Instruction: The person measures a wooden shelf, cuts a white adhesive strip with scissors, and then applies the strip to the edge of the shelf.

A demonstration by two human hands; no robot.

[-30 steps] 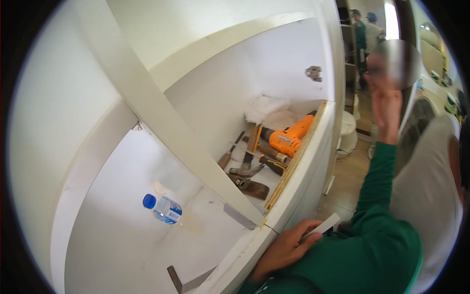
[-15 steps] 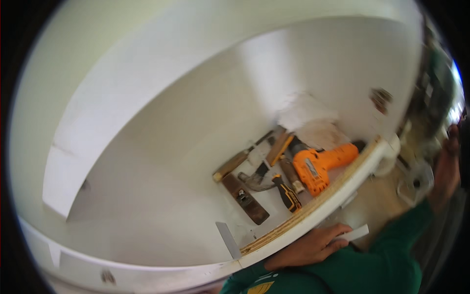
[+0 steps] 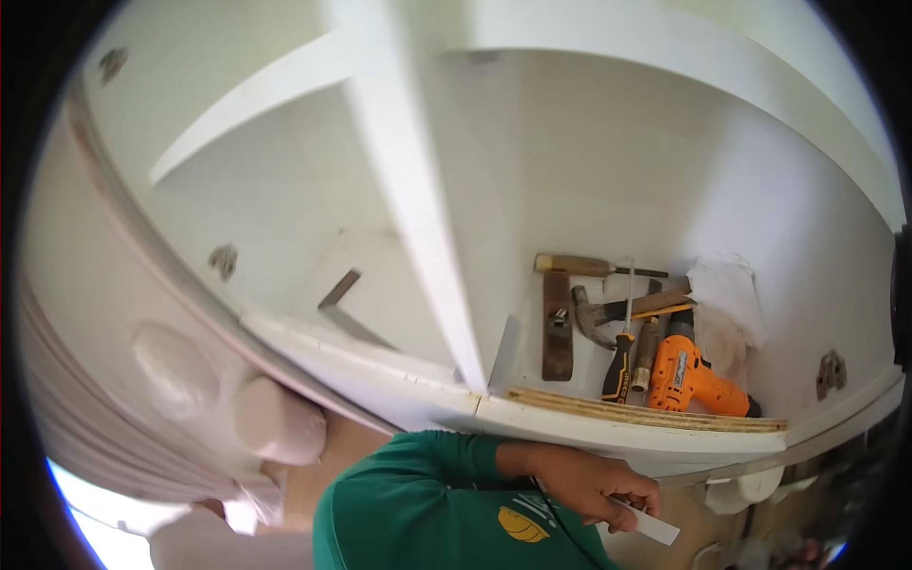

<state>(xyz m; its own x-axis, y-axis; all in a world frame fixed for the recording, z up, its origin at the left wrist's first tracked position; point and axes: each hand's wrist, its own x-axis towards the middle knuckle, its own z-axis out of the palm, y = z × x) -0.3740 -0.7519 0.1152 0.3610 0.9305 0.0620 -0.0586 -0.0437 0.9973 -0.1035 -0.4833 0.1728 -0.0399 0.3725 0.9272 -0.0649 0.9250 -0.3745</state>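
My right hand [image 3: 594, 483] grips a white strip [image 3: 649, 522] below the cabinet [image 3: 608, 432] edge — fingers closed around it. Left hand unseen. Drill [image 3: 689, 373], hammer [image 3: 608, 313] lie inside — untouched.

Green sleeve [image 3: 418, 475]; seemingly yellow emblem [image 3: 521, 523]

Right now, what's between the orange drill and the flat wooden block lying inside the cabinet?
In the head view, a screwdriver with a black-and-yellow handle and a hammer lie between the orange drill and the wooden block.
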